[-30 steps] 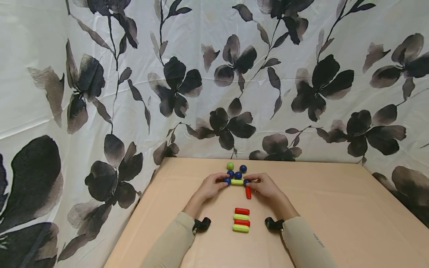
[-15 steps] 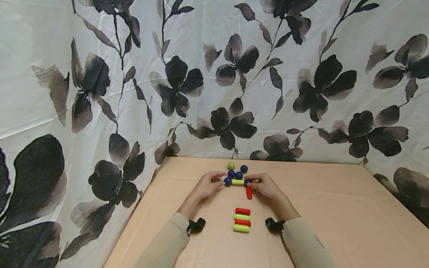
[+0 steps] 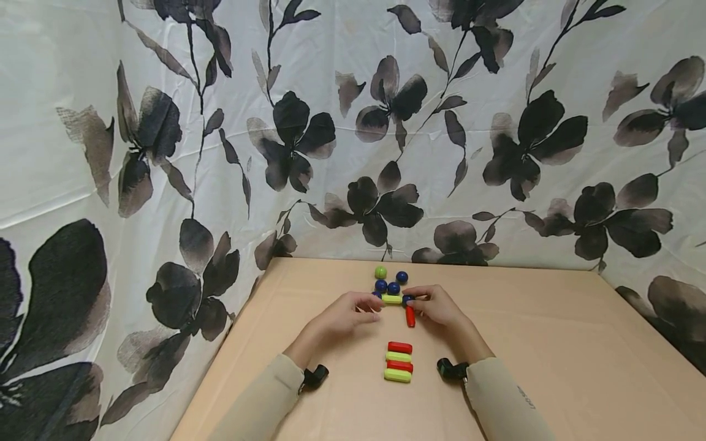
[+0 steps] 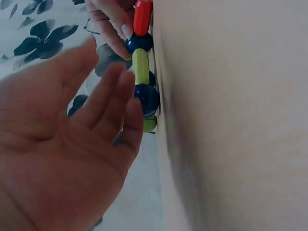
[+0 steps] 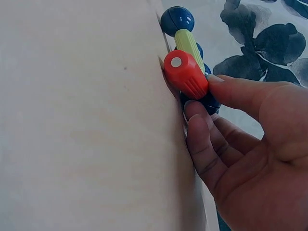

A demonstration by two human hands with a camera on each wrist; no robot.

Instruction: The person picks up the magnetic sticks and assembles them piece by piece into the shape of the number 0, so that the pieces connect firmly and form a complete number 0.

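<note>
My right hand (image 3: 438,307) pinches a blue ball (image 5: 211,104) between thumb and fingers. From that ball a red rod (image 3: 410,316) points toward me, with a silvery disc in its end in the right wrist view. A yellow-green rod (image 3: 392,299) links the pinched ball to another blue ball (image 4: 148,99) on its left. My left hand (image 3: 343,313) is just in front of that left ball, fingers loosely bent and thumb apart, holding nothing. In the head view its fingers partly cover the left ball.
Behind the joined pieces lie two blue balls (image 3: 387,287), another blue ball (image 3: 402,277) and a green ball (image 3: 380,272). Several red and yellow-green rods (image 3: 398,356) lie in a row nearer me on the table (image 3: 524,343). A floral cloth (image 3: 353,153) hangs behind.
My left hand has let go of the left blue ball, drawn back a little, then shifted toward me and rightward in front of it. The right hand keeps its pinch in place.
</note>
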